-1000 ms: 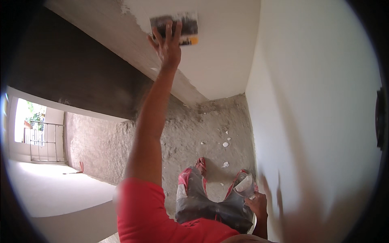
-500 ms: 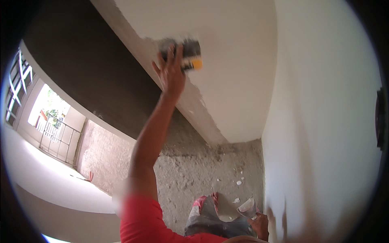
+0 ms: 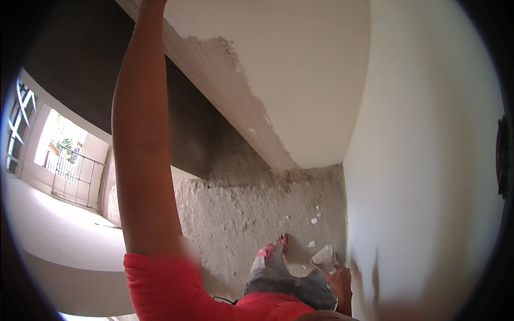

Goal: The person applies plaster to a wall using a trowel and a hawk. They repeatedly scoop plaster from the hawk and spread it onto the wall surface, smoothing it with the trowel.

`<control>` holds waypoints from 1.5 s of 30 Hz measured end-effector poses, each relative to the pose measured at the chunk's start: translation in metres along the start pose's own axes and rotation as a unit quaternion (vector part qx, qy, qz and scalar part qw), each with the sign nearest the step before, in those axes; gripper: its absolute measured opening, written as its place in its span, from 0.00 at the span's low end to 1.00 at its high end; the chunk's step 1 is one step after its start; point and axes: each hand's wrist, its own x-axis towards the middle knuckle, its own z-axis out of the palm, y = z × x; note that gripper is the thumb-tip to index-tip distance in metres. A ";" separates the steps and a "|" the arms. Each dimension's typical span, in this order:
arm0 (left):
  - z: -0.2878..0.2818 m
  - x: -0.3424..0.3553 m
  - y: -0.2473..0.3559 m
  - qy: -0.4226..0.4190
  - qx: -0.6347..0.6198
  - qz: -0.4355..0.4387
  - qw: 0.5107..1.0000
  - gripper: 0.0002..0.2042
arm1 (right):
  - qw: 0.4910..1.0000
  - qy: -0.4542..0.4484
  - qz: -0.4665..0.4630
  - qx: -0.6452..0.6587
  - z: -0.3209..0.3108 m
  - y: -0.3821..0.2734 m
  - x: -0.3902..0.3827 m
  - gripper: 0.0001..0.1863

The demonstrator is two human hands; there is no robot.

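Note:
My left arm [image 3: 143,123], in a red sleeve, stretches up along the wall edge. Its wrist meets the top of the picture, and the hand and anything in it lie outside the view. Below it on the pale wall [image 3: 300,80] runs a grey, rough-edged patch of filler [image 3: 235,88] beside the dark recess. Low on the right, my right hand [image 3: 341,283] is closed round a putty knife [image 3: 323,259] with a wide, whitish, smeared blade. That hand is near my grey trousers, close to the right wall.
A smooth white wall [image 3: 423,160] rises on the right. The rough concrete floor [image 3: 235,214] bears several white crumbs [image 3: 314,220] near my bare foot [image 3: 282,241]. On the left, a dark panel [image 3: 80,69] stands before a window opening with a metal railing [image 3: 77,176].
My left hand has moved up and left, out of the picture, with the wide black-and-yellow filling knife that was against the wall. My right hand keeps its putty knife low.

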 end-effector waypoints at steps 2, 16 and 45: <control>0.010 -0.038 0.024 -0.040 0.000 -0.013 0.999 0.33 | 1.000 0.012 0.005 -0.005 0.000 -0.002 -0.002 0.26; 0.101 -0.551 0.190 -0.212 -0.037 -0.067 0.974 0.41 | 0.991 -0.071 0.111 0.011 0.020 0.046 0.004 0.22; -0.045 -0.005 0.160 -0.109 0.042 -0.021 0.993 0.32 | 1.000 0.006 0.024 0.002 0.002 0.014 -0.012 0.36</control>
